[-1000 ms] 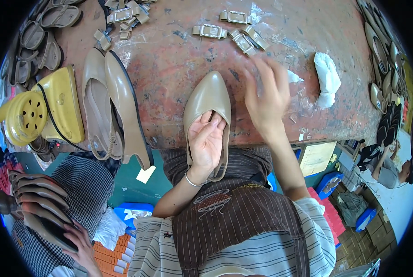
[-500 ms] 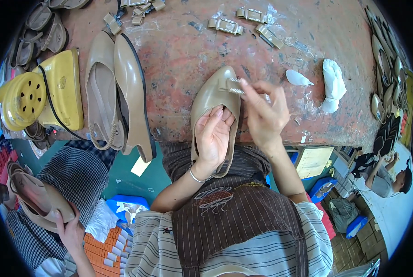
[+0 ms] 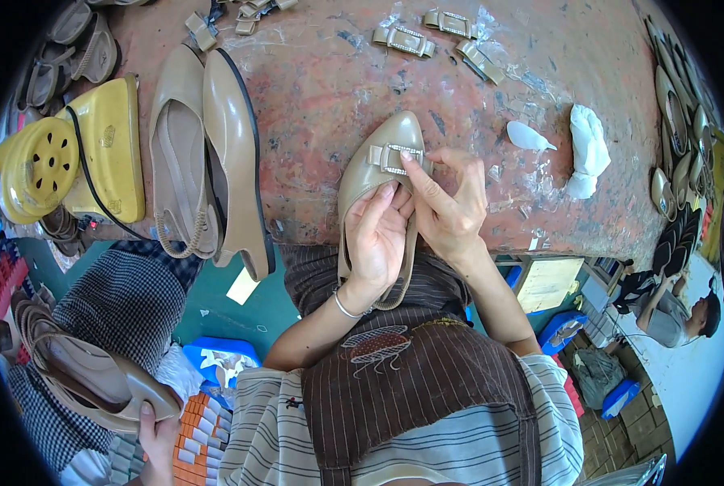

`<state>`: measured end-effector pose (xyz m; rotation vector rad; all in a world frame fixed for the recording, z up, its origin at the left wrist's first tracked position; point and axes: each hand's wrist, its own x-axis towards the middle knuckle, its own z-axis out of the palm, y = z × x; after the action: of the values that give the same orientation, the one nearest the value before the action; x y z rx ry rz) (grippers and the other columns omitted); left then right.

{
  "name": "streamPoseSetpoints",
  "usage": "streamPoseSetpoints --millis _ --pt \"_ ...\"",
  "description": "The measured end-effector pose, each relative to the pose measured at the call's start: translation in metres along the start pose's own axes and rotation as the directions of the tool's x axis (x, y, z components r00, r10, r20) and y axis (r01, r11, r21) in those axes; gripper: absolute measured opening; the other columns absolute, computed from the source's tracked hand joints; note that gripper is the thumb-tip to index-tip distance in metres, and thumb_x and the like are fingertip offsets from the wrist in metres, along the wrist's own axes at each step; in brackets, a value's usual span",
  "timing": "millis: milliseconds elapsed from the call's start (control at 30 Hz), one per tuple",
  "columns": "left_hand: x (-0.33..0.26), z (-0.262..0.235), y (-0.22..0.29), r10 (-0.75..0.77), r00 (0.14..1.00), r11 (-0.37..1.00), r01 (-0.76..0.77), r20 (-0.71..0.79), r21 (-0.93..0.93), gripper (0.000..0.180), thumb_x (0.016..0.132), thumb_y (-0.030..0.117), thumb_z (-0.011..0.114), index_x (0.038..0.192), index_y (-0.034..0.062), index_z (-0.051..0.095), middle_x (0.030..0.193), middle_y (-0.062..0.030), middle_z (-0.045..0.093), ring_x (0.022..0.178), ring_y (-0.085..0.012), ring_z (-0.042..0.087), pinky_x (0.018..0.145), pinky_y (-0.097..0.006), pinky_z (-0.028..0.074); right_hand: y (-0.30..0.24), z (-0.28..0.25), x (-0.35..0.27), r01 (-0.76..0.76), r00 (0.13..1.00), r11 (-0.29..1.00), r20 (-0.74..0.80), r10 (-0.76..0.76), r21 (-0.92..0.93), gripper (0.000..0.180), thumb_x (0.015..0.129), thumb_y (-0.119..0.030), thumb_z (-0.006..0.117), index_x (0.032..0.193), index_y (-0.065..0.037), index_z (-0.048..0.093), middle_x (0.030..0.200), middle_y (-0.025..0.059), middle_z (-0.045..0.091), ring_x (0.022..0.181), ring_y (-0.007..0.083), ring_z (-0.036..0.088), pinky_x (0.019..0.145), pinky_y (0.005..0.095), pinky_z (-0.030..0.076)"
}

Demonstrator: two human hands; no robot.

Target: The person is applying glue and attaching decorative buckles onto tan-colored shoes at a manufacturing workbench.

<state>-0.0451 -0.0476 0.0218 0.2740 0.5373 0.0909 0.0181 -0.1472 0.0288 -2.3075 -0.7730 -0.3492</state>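
A beige slingback shoe (image 3: pixel 396 133) points toe-forward over the table's near edge. My left hand (image 3: pixel 375 257) reaches into its opening from the heel side and holds it, the fingertips under the upper. Across the vamp lies a beige bow (image 3: pixel 385 157) with a rhinestone-edged buckle. My right hand (image 3: pixel 453 212) presses the bow at its right side, index fingertip on the buckle. Right of the hands lie a small white squeeze bottle (image 3: pixel 529 136) and a white wrapped bundle (image 3: pixel 589 152). Several loose bows (image 3: pixel 404 40) sit farther back.
A beige pair of shoes (image 3: pixel 231 121) stands left, beside a yellow device (image 3: pixel 109 150) with a black cord. More shoes (image 3: pixel 676 121) line the right edge. At lower left, a co-worker's hand (image 3: pixel 158 437) holds another shoe (image 3: pixel 87 373).
My right hand has come left and down, bringing the bow from a tilted position to flat across the vamp. The co-worker's shoe has shifted down and right.
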Motion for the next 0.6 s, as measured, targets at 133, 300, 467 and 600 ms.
streamPoseSetpoints --millis 133,300,467,600 --pt "-0.001 0.007 0.002 -0.015 1.0 0.999 0.016 -0.021 0.034 0.03 0.094 0.011 0.048 0.119 -0.0054 0.052 0.124 -0.0157 0.055 0.118 -0.0264 0.051 0.104 -0.041 0.038 0.0 0.0 0.0 -0.022 1.0 0.999 -0.012 0.022 0.028 0.05 0.063 0.006 0.068 0.108 -0.013 0.071 0.097 0.0121 0.057 0.084 0.0261 0.056 0.068 0.0336 0.048" --pt "0.0 0.013 0.002 -0.021 0.998 0.997 0.025 -0.058 0.07 0.037 0.094 0.014 0.048 0.127 -0.0035 0.045 0.126 -0.0152 0.053 0.121 -0.0252 0.049 0.104 -0.04 0.038 0.001 -0.001 -0.003 -0.04 0.999 0.998 0.0 0.04 0.039 0.05 0.063 0.007 0.066 0.109 -0.013 0.071 0.097 0.0131 0.056 0.083 0.0263 0.056 0.068 0.0337 0.048" --pt "0.001 0.017 0.002 -0.002 0.996 0.999 0.005 -0.095 0.031 0.038 0.097 0.018 0.047 0.128 -0.0028 0.043 0.124 -0.0144 0.054 0.12 -0.0221 0.049 0.104 -0.039 0.039 0.004 0.0 -0.005 -0.005 1.0 1.0 0.027 0.005 0.025 0.046 0.062 -0.003 0.068 0.107 -0.01 0.07 0.101 0.0123 0.054 0.089 0.0296 0.056 0.072 0.0371 0.05" --pt "0.007 0.027 -0.001 0.024 0.988 0.989 -0.002 -0.154 0.146 0.033 0.097 0.02 0.05 0.123 -0.0016 0.049 0.118 -0.0127 0.058 0.112 -0.0192 0.054 0.098 -0.034 0.044 0.003 0.0 -0.005 -0.024 0.998 1.0 0.051 0.024 0.008 0.043 0.063 -0.004 0.066 0.106 -0.011 0.07 0.102 0.0121 0.054 0.091 0.0304 0.056 0.075 0.0374 0.049"
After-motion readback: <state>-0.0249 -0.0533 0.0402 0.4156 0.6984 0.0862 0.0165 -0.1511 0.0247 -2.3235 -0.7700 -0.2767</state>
